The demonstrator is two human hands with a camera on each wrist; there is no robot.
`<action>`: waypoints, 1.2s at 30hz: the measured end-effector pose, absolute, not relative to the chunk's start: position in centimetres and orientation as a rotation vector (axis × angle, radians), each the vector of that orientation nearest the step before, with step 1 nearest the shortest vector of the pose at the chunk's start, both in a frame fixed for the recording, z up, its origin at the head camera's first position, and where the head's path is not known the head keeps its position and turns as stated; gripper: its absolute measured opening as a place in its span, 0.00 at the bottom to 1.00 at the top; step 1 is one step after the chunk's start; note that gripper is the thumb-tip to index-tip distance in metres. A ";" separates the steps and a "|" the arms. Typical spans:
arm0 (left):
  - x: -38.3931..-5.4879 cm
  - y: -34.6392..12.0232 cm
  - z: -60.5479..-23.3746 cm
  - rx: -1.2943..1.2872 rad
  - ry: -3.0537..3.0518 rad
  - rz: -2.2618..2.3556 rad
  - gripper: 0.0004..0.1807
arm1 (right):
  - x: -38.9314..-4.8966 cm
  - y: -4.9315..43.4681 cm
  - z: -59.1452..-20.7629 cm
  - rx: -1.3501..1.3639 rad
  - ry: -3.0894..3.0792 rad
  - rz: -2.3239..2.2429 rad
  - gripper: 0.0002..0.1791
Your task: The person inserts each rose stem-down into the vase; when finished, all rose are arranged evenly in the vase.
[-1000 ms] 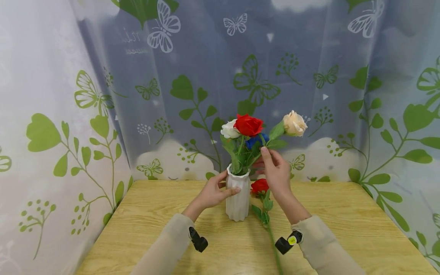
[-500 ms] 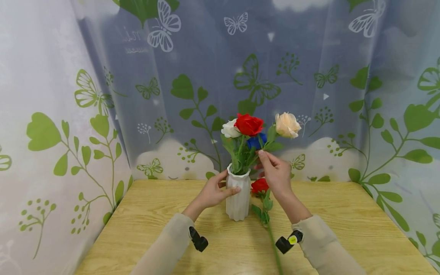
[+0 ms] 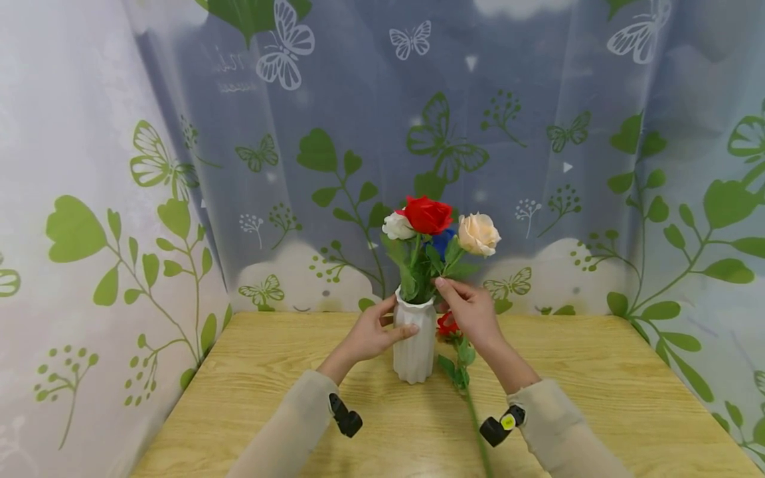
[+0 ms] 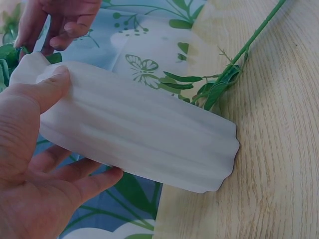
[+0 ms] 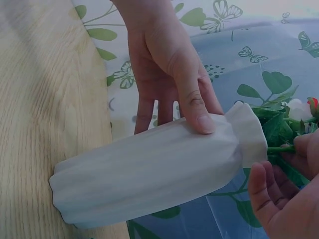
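The left hand holds the white vase, its fingers bent around it. The vase stands up on the wood surface. The right hand pinches the green stem of the peach rose by the vase's top. 3 roses, a red flower, a white flower and a blue flower, are in the vase. 1 more red rose lies near it.

The vase is smooth, perhaps ceramic, the tabletop wood-grained with faint gloss.
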State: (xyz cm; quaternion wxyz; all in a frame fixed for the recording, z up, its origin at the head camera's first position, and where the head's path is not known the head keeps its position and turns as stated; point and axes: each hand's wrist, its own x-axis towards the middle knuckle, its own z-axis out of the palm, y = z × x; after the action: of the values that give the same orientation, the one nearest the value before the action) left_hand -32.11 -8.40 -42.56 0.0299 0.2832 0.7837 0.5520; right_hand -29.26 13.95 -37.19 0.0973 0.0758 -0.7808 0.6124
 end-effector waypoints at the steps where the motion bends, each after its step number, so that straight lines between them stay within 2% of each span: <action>1: -32.1 -8.4 -42.6 0.869 2.414 1.701 0.43 | -29.2 13.9 -37.2 0.220 -2.311 1.810 0.25; 16: -32.1 -8.5 -42.6 0.854 2.406 1.687 0.43 | -29.3 12.7 -38.6 0.191 -2.331 1.629 0.18; 24: -32.0 -8.4 -42.5 0.859 2.417 1.692 0.43 | -29.0 12.4 -38.0 0.152 -2.214 1.657 0.19; 36: -32.1 -8.4 -42.7 0.894 2.418 1.702 0.41 | -29.3 12.1 -37.9 0.227 -2.225 1.633 0.27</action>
State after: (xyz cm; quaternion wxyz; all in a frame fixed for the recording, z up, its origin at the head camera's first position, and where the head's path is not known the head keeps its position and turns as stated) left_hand -32.12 -8.42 -42.72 0.0260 0.2894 0.7825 0.5508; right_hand -29.32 12.09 -37.87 0.1853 0.0806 -0.7895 0.5795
